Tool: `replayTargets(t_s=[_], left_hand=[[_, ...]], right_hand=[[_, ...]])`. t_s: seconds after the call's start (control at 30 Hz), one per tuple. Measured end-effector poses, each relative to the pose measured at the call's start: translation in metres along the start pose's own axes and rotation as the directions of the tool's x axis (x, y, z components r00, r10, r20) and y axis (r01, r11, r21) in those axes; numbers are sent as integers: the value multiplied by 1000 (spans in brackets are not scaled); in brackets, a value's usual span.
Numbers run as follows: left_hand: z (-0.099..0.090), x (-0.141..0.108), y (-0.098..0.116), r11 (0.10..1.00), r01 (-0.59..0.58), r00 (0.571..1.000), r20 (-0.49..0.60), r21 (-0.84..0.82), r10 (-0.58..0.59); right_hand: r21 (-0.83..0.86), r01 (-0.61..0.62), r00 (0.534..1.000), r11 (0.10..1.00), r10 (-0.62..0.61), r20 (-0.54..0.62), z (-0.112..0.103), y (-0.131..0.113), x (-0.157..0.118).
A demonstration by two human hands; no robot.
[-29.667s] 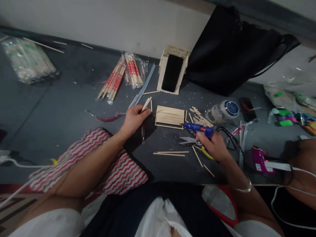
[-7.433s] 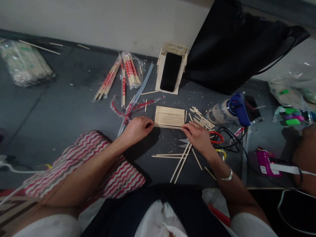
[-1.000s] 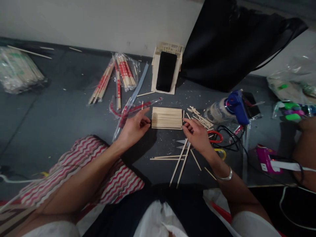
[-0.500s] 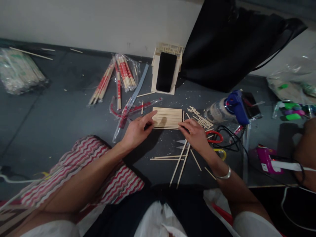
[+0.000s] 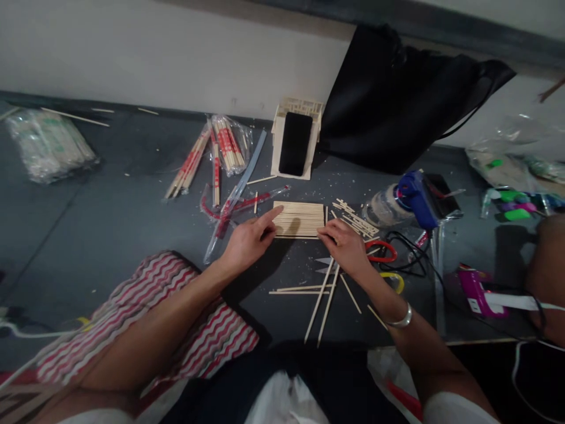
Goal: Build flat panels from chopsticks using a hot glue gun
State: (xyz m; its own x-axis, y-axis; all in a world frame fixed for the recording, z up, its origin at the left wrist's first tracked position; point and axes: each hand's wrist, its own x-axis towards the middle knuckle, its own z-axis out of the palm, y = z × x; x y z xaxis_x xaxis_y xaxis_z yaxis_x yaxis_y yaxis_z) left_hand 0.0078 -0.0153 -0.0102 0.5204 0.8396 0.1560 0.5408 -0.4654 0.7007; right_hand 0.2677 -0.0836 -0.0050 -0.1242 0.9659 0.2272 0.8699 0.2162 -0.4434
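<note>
A flat panel of thin wooden sticks (image 5: 299, 219) laid side by side lies on the dark table in front of me. My left hand (image 5: 248, 242) is at its left end, index finger stretched onto the sticks and thumb apart from it. With thumb and fingers pinched, my right hand (image 5: 348, 244) is at the panel's lower right corner, on the end of the nearest stick. The fingertips partly hide that end. Under and beside my right hand lie scissors (image 5: 383, 251) with a red handle loop and a yellow one. Two long loose sticks (image 5: 324, 306) slant toward me.
Short cut sticks (image 5: 355, 218) are scattered right of the panel. Behind it, a phone (image 5: 295, 144) leans on a wooden stand. Wrapped stick bundles (image 5: 229, 144) lie back left, a bottle (image 5: 386, 205) and a purple glue gun (image 5: 481, 291) right, a striped cloth (image 5: 154, 312) front left.
The camera has tilted up a little, so the table appears lower. My left index finger looks straighter on the panel. My right hand keeps its pinch at the same corner.
</note>
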Motion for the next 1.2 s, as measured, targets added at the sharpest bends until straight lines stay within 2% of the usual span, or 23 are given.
replayTargets(t_s=[0.13, 0.23, 0.33, 0.47, 0.67, 0.87, 1.03, 1.2], left_hand=[[0, 2, -1, 995, -10, 1000, -28, -100, 7], [-3, 2, 3, 989, 21, 987, -156, -149, -44], [-9, 1, 10, 992, 46, 951, -298, -120, -81], [-16, -3, 18, 997, 38, 919, -390, -62, -59], [-17, -9, 24, 999, -20, 928, -373, -29, 8], [-16, -2, 17, 999, 39, 930, -364, -35, -49], [-10, 3, 8, 1000, 12, 927, -374, -3, -13], [-6, 4, 3, 1000, -18, 959, -283, 22, 23]], right_hand=[[2, 27, 999, 1000, -27, -34, 1, 3, -1], [-13, 49, 995, 999, -50, -90, 1, 4, -4], [-17, 72, 983, 997, -74, -169, -1, 1, -7], [-17, 128, 961, 992, -128, -245, -4, -3, -9], [-50, 183, 953, 982, -189, -235, -3, -3, -8], [-81, 148, 961, 986, -163, -225, -1, 0, -8], [-110, 100, 973, 989, -120, -199, 0, 1, -8], [-91, 93, 979, 991, -108, -173, 0, 1, -8]])
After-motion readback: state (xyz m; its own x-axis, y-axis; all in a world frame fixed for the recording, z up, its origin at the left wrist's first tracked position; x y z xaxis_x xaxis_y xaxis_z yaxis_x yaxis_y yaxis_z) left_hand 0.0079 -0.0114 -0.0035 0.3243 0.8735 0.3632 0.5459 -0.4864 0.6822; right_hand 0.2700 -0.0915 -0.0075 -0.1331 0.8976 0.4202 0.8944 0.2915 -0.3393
